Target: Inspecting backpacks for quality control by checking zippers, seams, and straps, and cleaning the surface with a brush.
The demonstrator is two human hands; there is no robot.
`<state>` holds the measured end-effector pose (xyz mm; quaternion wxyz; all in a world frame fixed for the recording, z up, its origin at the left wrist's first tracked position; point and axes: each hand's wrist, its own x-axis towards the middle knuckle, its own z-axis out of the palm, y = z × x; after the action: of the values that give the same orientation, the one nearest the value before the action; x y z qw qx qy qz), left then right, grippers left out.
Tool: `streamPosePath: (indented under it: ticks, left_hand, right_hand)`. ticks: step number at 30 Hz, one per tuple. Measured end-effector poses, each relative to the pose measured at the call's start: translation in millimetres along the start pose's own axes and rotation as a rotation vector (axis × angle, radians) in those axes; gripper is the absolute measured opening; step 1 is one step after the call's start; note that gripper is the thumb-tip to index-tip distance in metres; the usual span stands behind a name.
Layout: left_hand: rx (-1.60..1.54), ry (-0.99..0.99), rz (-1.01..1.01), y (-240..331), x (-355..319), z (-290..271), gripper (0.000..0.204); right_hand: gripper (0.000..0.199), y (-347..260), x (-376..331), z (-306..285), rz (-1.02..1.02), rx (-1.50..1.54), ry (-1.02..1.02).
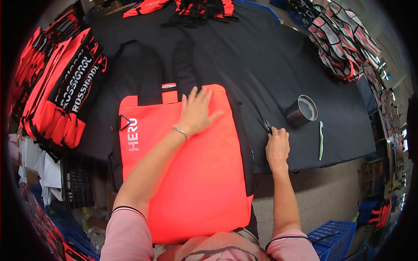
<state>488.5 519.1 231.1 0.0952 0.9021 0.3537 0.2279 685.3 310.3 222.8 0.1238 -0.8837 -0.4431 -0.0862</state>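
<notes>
Spreading left hand (pixel 196 114) flat on upper part of red-orange bag (pixel 193 174); gripping black-handled snips (pixel 267 125) in right hand (pixel 278 145), just right of bag, hands well apart. Having bag lying on black table (pixel 261 82), overhanging near edge at its lower end. Seeing metal cup (pixel 296 115) farther right of bag, showing pale interior; not making out contents. Seeing blue basket (pixel 342 241) low right of bag. Having black tabletop stretching from bag across to cup.

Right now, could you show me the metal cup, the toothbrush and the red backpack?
Metal cup (pixel 294 115): head view, on its outer wall.
Toothbrush (pixel 321 141): head view, on its handle.
Red backpack (pixel 196 169): head view, on its large red panel.
</notes>
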Motion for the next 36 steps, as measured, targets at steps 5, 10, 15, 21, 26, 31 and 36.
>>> streamPosePath:
  ticks: [5,10,15,21,26,31,36]
  left_hand:
    - [0.108,0.067,0.107,23.9,-53.8,3.6,0.062]
    - [0.154,0.126,0.106,40.5,-78.0,3.6,0.059]
    - [0.056,0.176,0.106,37.5,-81.2,5.0,0.054]
    - [-0.054,0.196,0.074,39.4,-86.4,7.7,0.05]
    - [-0.073,0.172,0.067,36.8,-87.9,5.3,0.047]
    - [-0.079,0.177,0.065,37.0,-88.1,6.2,0.047]
    - [-0.091,0.172,0.072,37.9,-87.1,2.3,0.049]
  right_hand:
    - [0.027,18.3,3.1,-6.6,0.0,0.253,0.004]
    - [0.018,-19.6,32.8,-26.7,-0.121,0.565,0.114]
    - [0.03,-112.2,64.5,-22.2,-0.174,0.827,-0.168]
    - [0.034,-150.9,77.7,10.7,-0.424,0.583,-0.174]
    - [0.027,-156.1,82.6,7.9,-0.489,0.39,-0.315]
    - [0.022,-145.4,88.5,8.8,-0.594,0.435,-0.357]
    - [0.021,-142.0,98.0,-3.7,-0.648,0.38,-0.48]
